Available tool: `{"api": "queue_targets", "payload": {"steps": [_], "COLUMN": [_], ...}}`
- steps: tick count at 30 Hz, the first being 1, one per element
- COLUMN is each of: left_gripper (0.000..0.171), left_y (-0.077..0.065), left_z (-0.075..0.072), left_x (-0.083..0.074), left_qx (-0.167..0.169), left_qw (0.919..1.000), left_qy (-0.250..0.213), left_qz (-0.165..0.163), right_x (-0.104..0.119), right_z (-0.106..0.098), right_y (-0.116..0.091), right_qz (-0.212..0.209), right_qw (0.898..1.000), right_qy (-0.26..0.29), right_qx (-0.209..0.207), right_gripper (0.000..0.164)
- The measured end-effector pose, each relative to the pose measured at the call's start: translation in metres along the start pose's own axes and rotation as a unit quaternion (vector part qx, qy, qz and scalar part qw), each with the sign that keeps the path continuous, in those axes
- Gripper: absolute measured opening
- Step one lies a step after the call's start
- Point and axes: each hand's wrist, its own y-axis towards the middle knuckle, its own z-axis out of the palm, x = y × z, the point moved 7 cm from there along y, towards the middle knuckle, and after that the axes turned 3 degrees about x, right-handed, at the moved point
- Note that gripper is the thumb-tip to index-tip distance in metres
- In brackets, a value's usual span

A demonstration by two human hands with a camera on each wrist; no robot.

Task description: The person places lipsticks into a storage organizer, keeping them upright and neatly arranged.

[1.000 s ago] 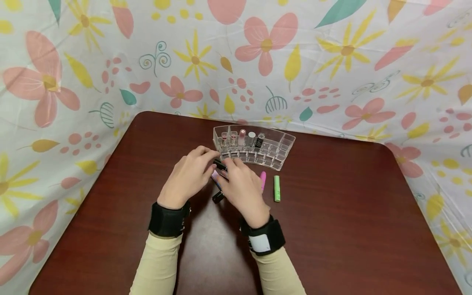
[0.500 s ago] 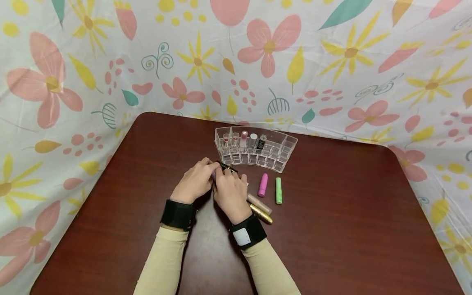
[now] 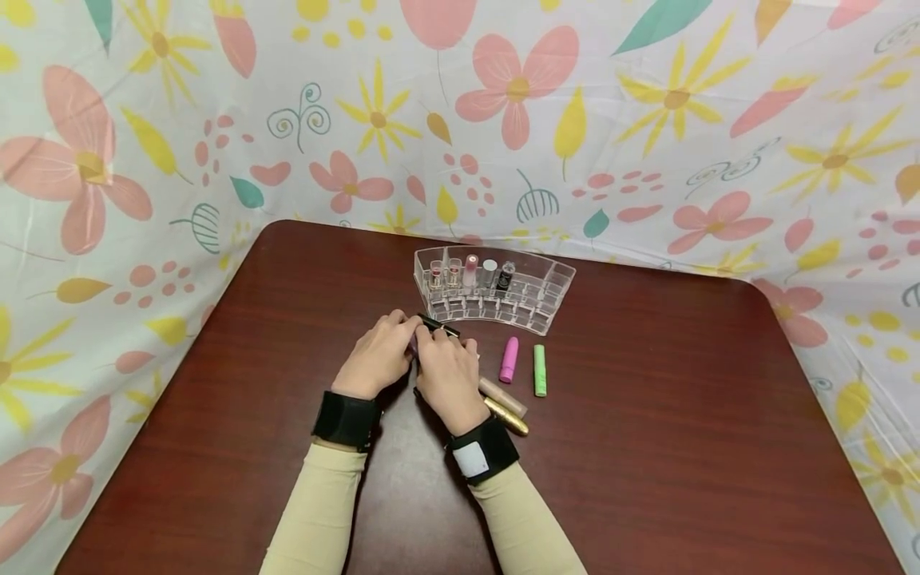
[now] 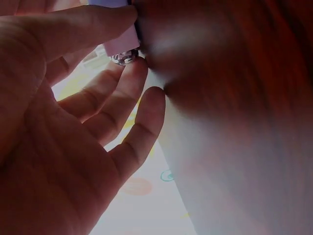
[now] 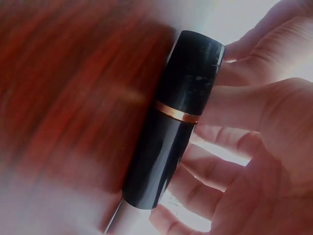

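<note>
Between thumb and fingers, my left hand point(image 3: 379, 351) pinches a lilac-and-pink square lipstick tube point(image 4: 122, 41) with a silvery end. Beside it, my right hand point(image 3: 447, 371) reaches down with bent fingers close to the left fingertips. A black lipstick point(image 5: 168, 117) with a copper-coloured band lies across the front of the right hand in the right wrist view; its fingers pass behind it, and I cannot tell what they grip. Just beyond both hands' fingertips is another black tube point(image 3: 440, 325), partly covered by them.
A clear acrylic organizer point(image 3: 528, 313) stands behind the hands, with several lipsticks in its left slots. Right of the hands lie a pink tube point(image 3: 509, 359), a green tube point(image 3: 540, 370), a beige tube point(image 3: 503, 395) and a gold tube point(image 3: 506, 417). A floral cloth point(image 3: 604, 96) hangs behind the table.
Over the last second my right hand has shifted left and both hands have drawn together, uncovering the beige and gold tubes. Since half a second ago the hands have barely moved.
</note>
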Motion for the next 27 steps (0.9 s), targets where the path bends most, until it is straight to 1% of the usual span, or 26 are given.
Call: {"api": "queue_targets", "payload": {"steps": [2,4,6,8,10,11,12,13,14,15,17,18,20,21,23,26,27], "left_gripper": [0.031,0.029,0.025,0.023,0.023,0.026,0.029,0.033,0.037,0.042,0.05,0.054,0.062,0.067,0.076,0.094,0.099], "left_y": [-0.003,-0.008,-0.013,-0.021,-0.029,-0.033,-0.037,-0.041,-0.045,-0.048,-0.052,-0.053,-0.054,-0.055,-0.053,-0.05,-0.048], "left_z": [-0.003,-0.015,-0.035,-0.061,-0.085,-0.095,-0.104,-0.111,-0.117,-0.121,-0.127,-0.128,-0.128,-0.127,-0.123,-0.116,-0.113], "left_x": [-0.002,-0.006,-0.014,-0.025,-0.036,-0.041,-0.046,-0.052,-0.057,-0.061,-0.071,-0.076,-0.085,-0.089,-0.096,-0.102,-0.103], "left_qx": [-0.001,-0.021,-0.056,-0.106,-0.152,-0.17,-0.187,-0.201,-0.211,-0.219,-0.227,-0.228,-0.227,-0.224,-0.215,-0.191,-0.183], "left_qw": [1.0,0.9997,0.9981,0.9932,0.9862,0.9827,0.979,0.9757,0.9729,0.9706,0.9668,0.9651,0.9619,0.9606,0.9592,0.9617,0.9631], "left_qy": [-0.002,-0.007,-0.017,-0.025,-0.031,-0.032,-0.033,-0.033,-0.035,-0.037,-0.042,-0.046,-0.051,-0.053,-0.058,-0.063,-0.066], "left_qz": [0.002,0.01,0.021,0.041,0.059,0.066,0.074,0.081,0.087,0.094,0.11,0.12,0.143,0.155,0.174,0.186,0.186], "right_x": [0.0,-0.001,-0.002,-0.006,-0.011,-0.015,-0.019,-0.024,-0.029,-0.033,-0.04,-0.043,-0.047,-0.049,-0.051,-0.055,-0.055], "right_z": [-0.001,-0.008,-0.022,-0.043,-0.067,-0.078,-0.088,-0.097,-0.105,-0.111,-0.119,-0.122,-0.124,-0.124,-0.124,-0.119,-0.117], "right_y": [-0.002,-0.004,-0.006,-0.007,-0.008,-0.009,-0.011,-0.013,-0.016,-0.019,-0.025,-0.027,-0.031,-0.033,-0.034,-0.035,-0.035], "right_qz": [-0.001,-0.002,-0.005,-0.012,-0.015,-0.014,-0.012,-0.008,-0.001,0.009,0.023,0.028,0.039,0.041,0.041,0.034,0.03], "right_qw": [1.0,1.0,0.999,0.994,0.983,0.975,0.964,0.949,0.933,0.914,0.872,0.85,0.815,0.801,0.784,0.763,0.758], "right_qy": [0.006,0.021,0.048,0.1,0.169,0.208,0.255,0.303,0.352,0.4,0.486,0.523,0.579,0.597,0.619,0.643,0.648], "right_qx": [0.0,-0.006,-0.019,-0.044,-0.063,-0.072,-0.078,-0.082,-0.08,-0.073,-0.055,-0.044,-0.017,-0.005,0.016,0.053,0.067], "right_gripper": [0.035,0.036,0.035,0.031,0.028,0.027,0.028,0.028,0.03,0.031,0.034,0.036,0.038,0.038,0.039,0.038,0.038]}}
